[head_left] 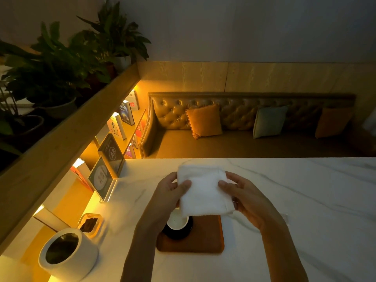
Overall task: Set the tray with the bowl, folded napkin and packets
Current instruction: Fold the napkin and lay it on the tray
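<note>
Above the brown tray [205, 237] and bowl [176, 221] on the counter [305, 200], left hand [173, 187] and right hand [242, 192] each pinch the white napkin [204, 192].

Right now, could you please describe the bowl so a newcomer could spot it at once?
On the white marble table, find the brown tray nearest the person. At its left end sits the small white bowl, partly hidden by the napkin; unlike the big white container further left, it rests on a black saucer.
</note>
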Demonstrator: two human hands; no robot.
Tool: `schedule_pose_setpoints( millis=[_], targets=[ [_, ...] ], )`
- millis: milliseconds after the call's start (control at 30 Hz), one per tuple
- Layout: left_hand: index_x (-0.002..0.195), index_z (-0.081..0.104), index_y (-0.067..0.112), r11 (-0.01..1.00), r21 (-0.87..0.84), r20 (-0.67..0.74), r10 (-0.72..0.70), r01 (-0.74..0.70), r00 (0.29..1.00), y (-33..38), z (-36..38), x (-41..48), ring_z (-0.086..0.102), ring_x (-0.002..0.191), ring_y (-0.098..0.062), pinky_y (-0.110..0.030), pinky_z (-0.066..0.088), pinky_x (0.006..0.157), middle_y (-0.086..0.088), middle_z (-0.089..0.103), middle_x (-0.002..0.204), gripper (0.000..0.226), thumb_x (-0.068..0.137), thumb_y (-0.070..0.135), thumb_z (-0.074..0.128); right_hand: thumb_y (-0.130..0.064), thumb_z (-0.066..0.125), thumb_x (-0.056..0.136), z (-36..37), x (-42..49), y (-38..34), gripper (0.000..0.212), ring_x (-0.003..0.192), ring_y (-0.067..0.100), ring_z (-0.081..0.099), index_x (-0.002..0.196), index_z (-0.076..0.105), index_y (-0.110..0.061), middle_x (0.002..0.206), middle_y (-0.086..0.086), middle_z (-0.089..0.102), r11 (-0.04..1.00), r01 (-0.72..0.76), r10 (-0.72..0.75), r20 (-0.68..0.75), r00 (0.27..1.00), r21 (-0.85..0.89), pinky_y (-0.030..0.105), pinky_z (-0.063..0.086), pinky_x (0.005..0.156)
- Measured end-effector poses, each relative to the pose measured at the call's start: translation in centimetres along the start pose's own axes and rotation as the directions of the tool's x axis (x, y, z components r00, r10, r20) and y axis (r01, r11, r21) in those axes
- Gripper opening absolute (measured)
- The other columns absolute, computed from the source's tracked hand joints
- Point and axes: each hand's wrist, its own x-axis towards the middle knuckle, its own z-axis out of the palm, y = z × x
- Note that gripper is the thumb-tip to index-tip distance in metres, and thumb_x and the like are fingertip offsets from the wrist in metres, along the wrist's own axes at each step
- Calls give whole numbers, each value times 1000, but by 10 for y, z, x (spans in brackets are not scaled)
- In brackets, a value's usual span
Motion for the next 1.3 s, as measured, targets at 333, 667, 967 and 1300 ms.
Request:
schedule_pose_setpoints(
  millis=[333,667,967,1300],
  targets=[
    [121,57,22,993,67,63,-98,94,993,4,-10,-4,71,101,-23,-47,58,88,-4,71,115,42,82,34,67,-24,74,76,-20,-7,-1,53,102,29,70,125,54,-31,114,7,72,999,-42,43,145,988,-9,37,61,72],
    [95,77,38,955,31,141,289,-296,947,9,-15,-13,68,102,-8,-20,57,74,12,74,105,46,90,-1,54,7,53,84,-14,-19,-11,44,102,22,68,89,75,-31,107,0,74,888,445,-436,95,895,-116,33,60,76],
    [82,77,38,871,59,204,468,-488,860,17,-9,-17,62,110,-14,-23,56,74,16,69,112,34,81,18,49,22,49,82,-12,-20,-16,40,109,17,62,79,68,-13,110,-19,69,678,669,-658,154,737,-306,27,55,87],
    [103,72,32,864,57,200,481,-500,853,4,-18,-8,50,128,-14,-26,54,91,11,58,134,49,88,-5,45,18,33,91,-24,-17,-8,61,134,16,46,115,69,-24,137,-3,58,816,556,-542,125,831,-157,27,46,103]
  ],
)
